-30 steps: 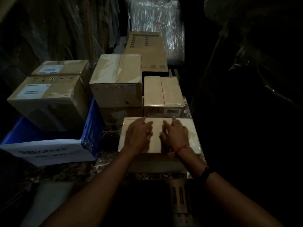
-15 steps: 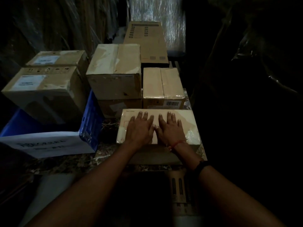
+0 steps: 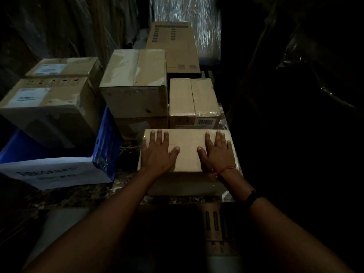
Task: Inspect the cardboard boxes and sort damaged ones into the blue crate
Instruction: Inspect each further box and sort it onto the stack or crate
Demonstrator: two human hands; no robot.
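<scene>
Under left hand (image 3: 157, 153) and right hand (image 3: 218, 153) lies box (image 3: 187, 143).

Pale tan box (image 3: 187, 150) under the fingers (image 3: 159, 135), blue crate (image 3: 106, 146) left of them, white label (image 3: 55, 172) on it, red wrist thread (image 3: 224, 170), black-striped barcode (image 3: 205, 121) beyond fingertips

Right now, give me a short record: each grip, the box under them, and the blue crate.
left grip: flat, fingers straight, on near box top, left part
right grip: flat, fingers straight, same top, right part
near box: on the counter, top looks intact in dim light
blue crate: left of near box, labelled box sits in it
</scene>
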